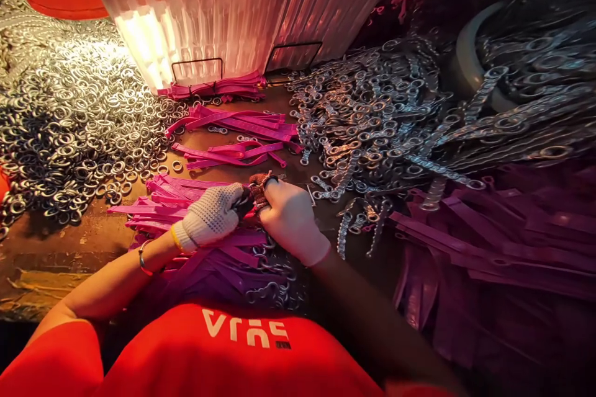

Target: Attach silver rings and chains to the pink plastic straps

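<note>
My left hand (212,217), in a white glove with dark dots, is closed near the middle of the workbench. Its fingertips meet those of my right hand (293,217), which is also gloved and closed, with dark brown wrapping round its thumb and finger ends. Whatever lies between the fingers is small and mostly hidden; a bit of pink shows there. Beneath both hands spreads a heap of pink straps (162,189). Farther back lie two smaller bunches of pink straps (246,124). Metal chain pieces (274,288) with looped ends lie close to my body.
A big pile of metal rings (88,111) covers the left side. To the right are heaped twisted metal links (372,118) with eyelets, and purple-looking straps (493,242). A ribbed translucent panel (223,12) with wire handles stands at the back.
</note>
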Motion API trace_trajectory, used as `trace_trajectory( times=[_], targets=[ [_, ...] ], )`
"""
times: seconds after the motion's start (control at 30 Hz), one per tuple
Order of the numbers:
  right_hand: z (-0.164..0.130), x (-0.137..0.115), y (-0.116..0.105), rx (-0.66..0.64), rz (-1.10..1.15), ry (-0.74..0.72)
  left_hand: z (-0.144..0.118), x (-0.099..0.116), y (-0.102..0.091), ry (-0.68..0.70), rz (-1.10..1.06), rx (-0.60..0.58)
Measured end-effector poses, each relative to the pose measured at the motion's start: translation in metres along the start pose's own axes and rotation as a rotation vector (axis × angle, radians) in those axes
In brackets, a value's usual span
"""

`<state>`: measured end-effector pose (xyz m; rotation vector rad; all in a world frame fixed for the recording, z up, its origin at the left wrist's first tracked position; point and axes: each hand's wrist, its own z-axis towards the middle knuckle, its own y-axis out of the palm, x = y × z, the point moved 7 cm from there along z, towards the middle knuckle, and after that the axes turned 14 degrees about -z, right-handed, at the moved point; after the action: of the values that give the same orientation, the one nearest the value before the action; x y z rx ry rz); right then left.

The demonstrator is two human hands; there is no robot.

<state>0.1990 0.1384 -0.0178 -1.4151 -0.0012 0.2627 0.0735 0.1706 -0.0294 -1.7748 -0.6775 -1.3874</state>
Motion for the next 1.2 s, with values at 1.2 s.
trace_trajectory(
  times=[1.2],
  targets=[
    [-0.019,0.151,0.048,-0.392,-0.301,0.482,-0.017,-0.017,0.018,-0.451,-1.189,-0.145]
  ],
)
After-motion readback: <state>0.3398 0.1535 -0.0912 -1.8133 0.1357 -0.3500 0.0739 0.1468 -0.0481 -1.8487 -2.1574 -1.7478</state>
